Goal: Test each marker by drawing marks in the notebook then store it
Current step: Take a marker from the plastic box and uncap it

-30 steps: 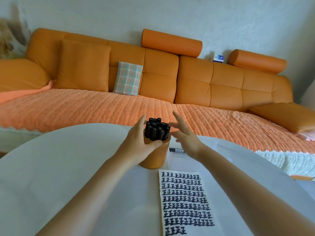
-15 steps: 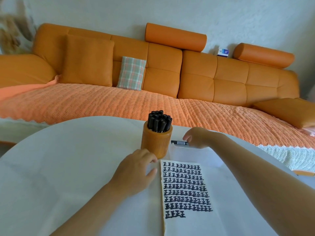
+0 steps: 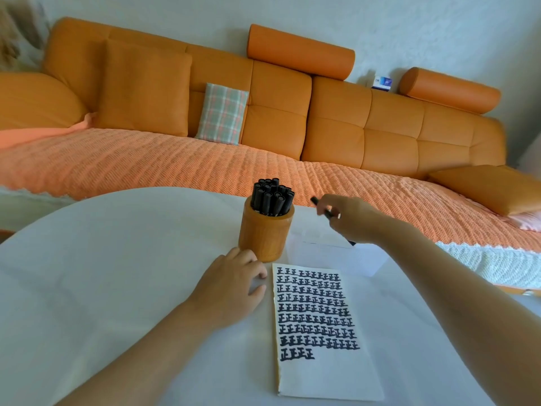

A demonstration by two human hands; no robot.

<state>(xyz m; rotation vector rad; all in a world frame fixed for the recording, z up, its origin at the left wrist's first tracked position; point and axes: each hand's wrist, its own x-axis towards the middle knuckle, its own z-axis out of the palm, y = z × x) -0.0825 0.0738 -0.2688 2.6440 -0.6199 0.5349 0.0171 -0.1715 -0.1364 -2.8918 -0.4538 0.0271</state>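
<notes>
Both arms are bare and stretched out over the bench (image 3: 117,259). The left forearm (image 3: 146,347) comes in from about 7 o'clock and runs toward 1 o'clock. The left hand (image 3: 231,285) rests palm down on the bench, wrist low, with its fingers (image 3: 248,260) loosely curled and the thumb out to the side, holding nothing. The right forearm (image 3: 453,288) enters from 4 o'clock and reaches up toward 10 o'clock. The right hand (image 3: 348,218) is lifted off the bench, slightly blurred. Its fingers (image 3: 328,205) are bent round a dark marker (image 3: 315,201), which pokes out at both ends of the grip.
</notes>
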